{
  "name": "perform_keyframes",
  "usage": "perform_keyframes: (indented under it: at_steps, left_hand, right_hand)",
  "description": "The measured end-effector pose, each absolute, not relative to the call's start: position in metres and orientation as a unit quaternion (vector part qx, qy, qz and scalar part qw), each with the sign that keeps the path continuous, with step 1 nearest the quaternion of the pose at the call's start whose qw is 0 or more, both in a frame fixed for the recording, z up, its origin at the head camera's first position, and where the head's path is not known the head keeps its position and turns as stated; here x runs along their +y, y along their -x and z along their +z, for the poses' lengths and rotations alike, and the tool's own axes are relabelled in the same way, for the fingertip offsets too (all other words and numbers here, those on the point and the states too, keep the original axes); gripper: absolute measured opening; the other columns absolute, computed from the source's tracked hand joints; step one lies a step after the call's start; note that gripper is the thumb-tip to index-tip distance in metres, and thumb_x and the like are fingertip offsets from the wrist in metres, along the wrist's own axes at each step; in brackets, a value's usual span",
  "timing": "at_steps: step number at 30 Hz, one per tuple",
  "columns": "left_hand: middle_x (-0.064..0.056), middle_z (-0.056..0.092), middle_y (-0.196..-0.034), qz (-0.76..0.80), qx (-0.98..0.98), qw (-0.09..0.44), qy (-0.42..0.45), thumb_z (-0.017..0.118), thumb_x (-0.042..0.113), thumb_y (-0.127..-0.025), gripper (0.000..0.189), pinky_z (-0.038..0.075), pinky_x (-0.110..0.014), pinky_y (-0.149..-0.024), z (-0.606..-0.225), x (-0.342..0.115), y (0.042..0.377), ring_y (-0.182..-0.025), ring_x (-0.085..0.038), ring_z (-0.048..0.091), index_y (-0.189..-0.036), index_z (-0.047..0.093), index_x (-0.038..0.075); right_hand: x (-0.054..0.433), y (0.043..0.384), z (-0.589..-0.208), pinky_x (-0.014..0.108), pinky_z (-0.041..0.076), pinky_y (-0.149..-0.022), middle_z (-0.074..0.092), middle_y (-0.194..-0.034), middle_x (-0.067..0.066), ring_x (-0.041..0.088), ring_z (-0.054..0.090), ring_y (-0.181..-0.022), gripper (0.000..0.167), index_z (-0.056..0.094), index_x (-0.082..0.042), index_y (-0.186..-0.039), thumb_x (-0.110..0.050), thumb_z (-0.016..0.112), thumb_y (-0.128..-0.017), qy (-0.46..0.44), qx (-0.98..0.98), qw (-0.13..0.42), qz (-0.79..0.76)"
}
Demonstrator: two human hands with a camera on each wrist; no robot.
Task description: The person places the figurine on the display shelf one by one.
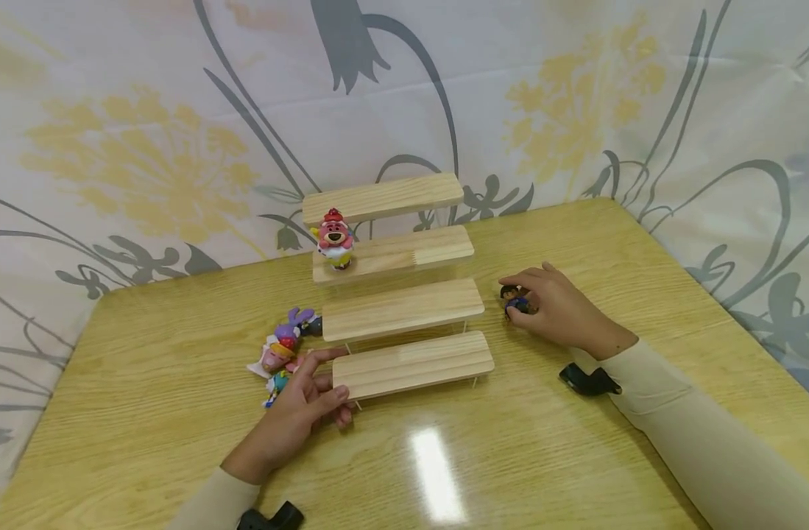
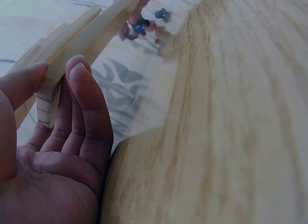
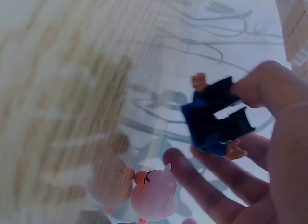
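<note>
My left hand (image 1: 297,408) grips the left end of the lowest board (image 1: 414,366) of a four-step wooden display stand, thumb on top and fingers below. To the right of the stand, my right hand (image 1: 563,313) pinches a small toy figure (image 1: 514,300) with black hair and blue clothes. In the right wrist view the toy figure (image 3: 211,120) shows its dark legs and orange-brown hands, held by its lower part. Close to those fingers is a round pink toy (image 3: 154,192), which the hand hides in the head view.
A pink bear figurine (image 1: 336,239) with a red hat stands at the left of the second board from the top. Several colourful figurines (image 1: 278,357) lie on the wooden table (image 1: 146,442) left of the stand. Behind is a flower-patterned cloth (image 1: 404,88).
</note>
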State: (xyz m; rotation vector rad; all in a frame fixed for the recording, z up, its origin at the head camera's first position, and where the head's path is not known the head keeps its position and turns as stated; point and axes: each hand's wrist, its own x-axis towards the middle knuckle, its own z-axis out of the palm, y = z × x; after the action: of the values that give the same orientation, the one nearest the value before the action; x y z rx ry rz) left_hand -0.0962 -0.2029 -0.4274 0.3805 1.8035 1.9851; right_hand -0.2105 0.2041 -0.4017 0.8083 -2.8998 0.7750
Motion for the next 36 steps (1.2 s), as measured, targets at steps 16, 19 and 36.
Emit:
perform_keyframes:
  at_steps: [16,19,36]
  left_hand:
    - [-0.001,0.065,-0.094,0.718,0.648,0.217,-0.136,0.05,0.01,-0.105,0.055,0.059,-0.025,-0.075,-0.426,-0.202,0.095,-0.079,-0.008,0.067,-0.151,0.02,0.003]
    - [-0.001,0.065,-0.094,0.718,0.648,0.218,-0.136,0.05,0.011,-0.105,0.056,0.059,-0.025,-0.075,-0.425,-0.202,0.095,-0.079,-0.008,0.067,-0.151,0.019,0.002]
    - [0.0,0.065,-0.094,0.715,0.65,0.217,-0.135,0.05,0.011,-0.106,0.057,0.059,-0.025,-0.074,-0.426,-0.202,0.095,-0.079,-0.008,0.067,-0.152,0.017,0.001]
  right_hand:
    - [0.196,0.2,-0.389,0.036,0.059,-0.072,0.06,-0.129,0.011,0.024,0.067,-0.097,0.048,0.06,-0.005,-0.134,-0.006,0.074,-0.088,-0.284,-0.892,0.141,0.323]
    - [0.194,0.198,-0.386,0.035,0.059,-0.075,0.06,-0.13,0.011,0.024,0.068,-0.098,0.049,0.06,-0.005,-0.134,-0.006,0.075,-0.087,-0.29,-0.888,0.156,0.322]
    - [0.178,0.182,-0.37,0.006,0.048,-0.086,0.061,-0.129,0.014,0.016,0.066,-0.1,0.054,0.062,-0.001,-0.131,0.004,0.079,-0.079,-0.322,-0.847,0.218,0.362]
